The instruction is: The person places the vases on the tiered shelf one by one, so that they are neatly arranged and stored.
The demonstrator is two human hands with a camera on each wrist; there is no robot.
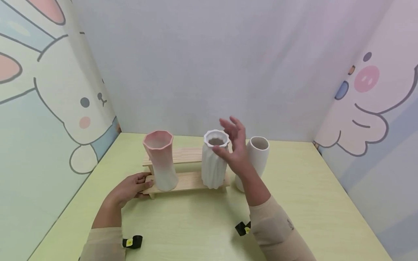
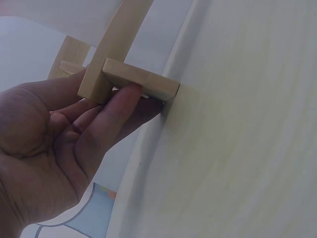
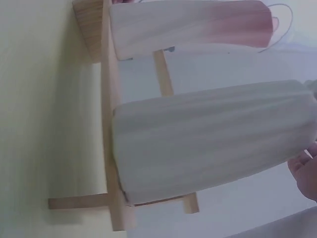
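A two-step wooden stand (image 1: 189, 180) is held at its left end by my left hand (image 1: 132, 186). In the left wrist view, the left fingers (image 2: 111, 116) curl about the stand's leg and plank end. On the lower step are a pink-and-white vase (image 1: 163, 163) at the left and a white ribbed vase (image 1: 213, 166) at the right. My right hand (image 1: 236, 148) is at the ribbed vase's rim, fingers raised and spread, thumb in front of its neck. Whether the thumb touches it is unclear. Just right of the stand, a smooth white vase (image 1: 259, 156) is partly hidden behind the right hand and wrist.
The stand is on a pale yellow-green table (image 1: 189, 224). A grey-white backdrop (image 1: 202, 72) rises behind it, with cartoon-printed panels (image 1: 365, 119) on both sides. Black wrist straps with yellow tags (image 1: 132, 242) show beside the sleeves.
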